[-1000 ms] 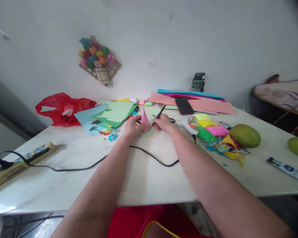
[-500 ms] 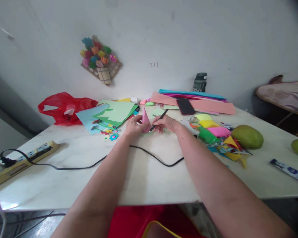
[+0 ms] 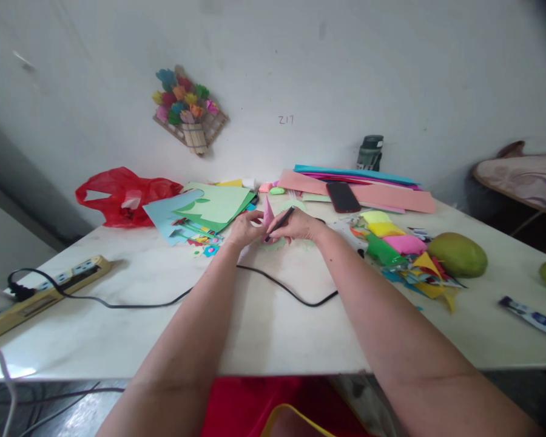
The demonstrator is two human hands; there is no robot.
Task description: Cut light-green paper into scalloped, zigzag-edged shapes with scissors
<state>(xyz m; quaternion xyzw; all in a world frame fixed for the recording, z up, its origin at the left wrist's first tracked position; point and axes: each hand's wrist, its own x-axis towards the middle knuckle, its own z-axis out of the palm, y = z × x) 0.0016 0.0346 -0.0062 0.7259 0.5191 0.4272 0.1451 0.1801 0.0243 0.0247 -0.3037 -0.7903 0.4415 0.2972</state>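
Note:
My left hand (image 3: 246,229) pinches a piece of pink paper (image 3: 267,212), whose pointed tip stands up between my hands. In my right hand (image 3: 299,224) is a slim black pen (image 3: 282,222), tilted with its lower end down at the pink paper. The lower part of the paper is hidden behind my fingers. Pale green paper (image 3: 295,206) lies on the table just behind my right hand.
A black cord (image 3: 295,298) crosses the table in front of my hands from a power strip (image 3: 68,285). Left are green sheets (image 3: 222,203) and a red plastic bag (image 3: 118,194). Right are a phone (image 3: 343,197), clay packets (image 3: 404,244) and a mango (image 3: 457,255).
My right hand has moved left and the pen's lower end now meets the pink paper. My left hand keeps its hold. The whole view has shifted slightly.

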